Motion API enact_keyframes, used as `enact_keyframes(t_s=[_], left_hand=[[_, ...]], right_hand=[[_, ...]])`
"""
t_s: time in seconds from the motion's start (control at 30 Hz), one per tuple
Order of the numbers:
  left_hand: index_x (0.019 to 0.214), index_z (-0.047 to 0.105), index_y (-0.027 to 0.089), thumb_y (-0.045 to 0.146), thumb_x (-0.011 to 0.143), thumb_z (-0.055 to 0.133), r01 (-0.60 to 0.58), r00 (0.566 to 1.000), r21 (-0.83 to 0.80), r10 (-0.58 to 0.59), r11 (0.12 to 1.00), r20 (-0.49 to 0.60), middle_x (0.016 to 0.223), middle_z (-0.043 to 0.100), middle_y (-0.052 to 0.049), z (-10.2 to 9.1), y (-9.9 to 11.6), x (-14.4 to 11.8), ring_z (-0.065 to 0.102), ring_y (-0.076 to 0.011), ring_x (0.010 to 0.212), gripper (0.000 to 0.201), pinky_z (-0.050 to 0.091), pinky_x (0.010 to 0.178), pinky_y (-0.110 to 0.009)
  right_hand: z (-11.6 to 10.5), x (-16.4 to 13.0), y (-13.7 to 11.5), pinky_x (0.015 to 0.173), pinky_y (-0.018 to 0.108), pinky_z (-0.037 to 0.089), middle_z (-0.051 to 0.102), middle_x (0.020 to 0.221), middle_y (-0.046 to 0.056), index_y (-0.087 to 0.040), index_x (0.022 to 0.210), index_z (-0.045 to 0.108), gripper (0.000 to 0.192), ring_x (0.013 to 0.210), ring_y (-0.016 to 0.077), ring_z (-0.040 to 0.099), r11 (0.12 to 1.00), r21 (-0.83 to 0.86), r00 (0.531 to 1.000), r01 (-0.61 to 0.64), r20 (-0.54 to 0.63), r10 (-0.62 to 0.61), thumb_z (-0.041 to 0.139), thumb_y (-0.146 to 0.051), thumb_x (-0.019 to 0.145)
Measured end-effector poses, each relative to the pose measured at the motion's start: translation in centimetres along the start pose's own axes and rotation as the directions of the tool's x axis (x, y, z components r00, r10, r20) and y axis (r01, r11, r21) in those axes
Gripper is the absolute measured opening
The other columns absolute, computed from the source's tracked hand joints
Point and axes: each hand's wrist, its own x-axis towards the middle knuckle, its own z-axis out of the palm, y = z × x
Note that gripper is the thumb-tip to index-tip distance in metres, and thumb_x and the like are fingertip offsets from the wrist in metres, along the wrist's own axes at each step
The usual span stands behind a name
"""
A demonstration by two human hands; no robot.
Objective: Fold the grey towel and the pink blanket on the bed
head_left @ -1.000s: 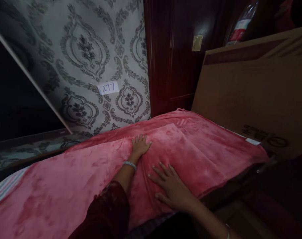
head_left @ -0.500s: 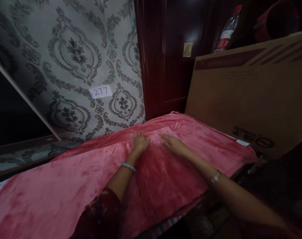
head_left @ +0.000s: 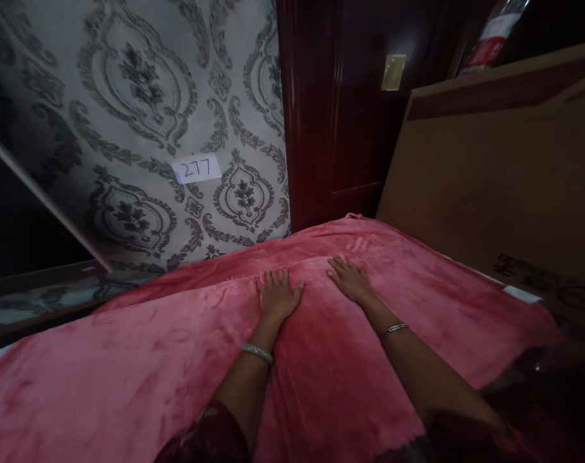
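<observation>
A plush red blanket [head_left: 128, 360] lies spread over a bed, with a folded layer on top near the middle. My left hand [head_left: 277, 296] rests flat on it, palm down, fingers apart, close to the far edge of the folded layer. My right hand [head_left: 351, 280] lies flat beside it to the right, fingers spread and pointing away from me. Both wrists wear thin bangles. Neither hand grips the cloth.
A large cardboard box [head_left: 504, 173] leans along the bed's right side. Patterned grey wallpaper with a paper label "277" [head_left: 196, 169] is behind the bed. A dark red wooden door [head_left: 340, 109] stands at the back. A plastic bottle [head_left: 490, 32] sits above the box.
My right hand slid from the near side of the blanket up to the far part, beside my left hand. My left hand stayed nearly in place.
</observation>
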Motion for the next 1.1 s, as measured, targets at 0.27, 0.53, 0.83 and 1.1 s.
enact_keyframes(t_s=[0.27,0.53,0.83,1.1], left_hand=[[0.157,0.037,0.015,0.066,0.096,0.024,0.015,1.000,-0.019,-0.015,1.000,0.004,0.162,0.036,-0.020,0.0,0.2,-0.1,0.026,-0.0398,0.151,0.080,0.024,0.119,-0.064],[0.155,0.039,0.020,0.058,0.097,0.033,0.016,0.995,-0.124,-0.004,0.992,0.096,0.164,0.032,-0.016,-4.0,0.2,-1.7,0.023,-0.0354,0.154,0.070,0.021,0.121,-0.062],[0.159,0.031,0.013,0.054,0.100,0.031,-0.194,0.980,-0.005,0.194,0.981,0.048,0.166,0.025,-0.019,-0.9,-0.1,-9.4,0.019,-0.0347,0.155,0.072,0.022,0.121,-0.063],[0.158,0.032,0.013,0.055,0.099,0.032,-0.194,0.981,0.029,0.195,0.981,-0.011,0.165,0.028,-0.020,0.0,-0.3,-9.4,0.023,-0.0352,0.154,0.073,0.024,0.120,-0.063]], right_hand=[[-0.3,-0.2,-0.1,0.118,0.055,0.029,0.029,0.166,0.003,-0.029,0.157,0.038,0.058,0.153,0.0279,0.023,1.000,-0.014,1.000,-0.012,-0.005,0.012,0.023,-0.053,0.106],[-4.2,-2.2,-3.0,0.117,0.063,0.026,0.024,0.167,0.005,-0.027,0.158,0.036,0.057,0.153,0.0340,0.021,0.992,-0.081,0.990,-0.096,0.093,0.103,0.023,-0.045,0.106],[-1.4,-10.4,-6.6,0.121,0.060,0.018,0.024,0.167,0.004,-0.029,0.159,0.034,0.057,0.154,0.0290,0.018,0.937,-0.151,0.947,0.316,0.111,-0.302,0.030,-0.045,0.104],[-4.2,-10.5,4.5,0.119,0.062,0.022,0.018,0.168,0.007,-0.028,0.163,0.023,0.061,0.154,0.0321,0.020,0.975,-0.106,0.961,-0.193,0.179,0.210,0.022,-0.050,0.105]])
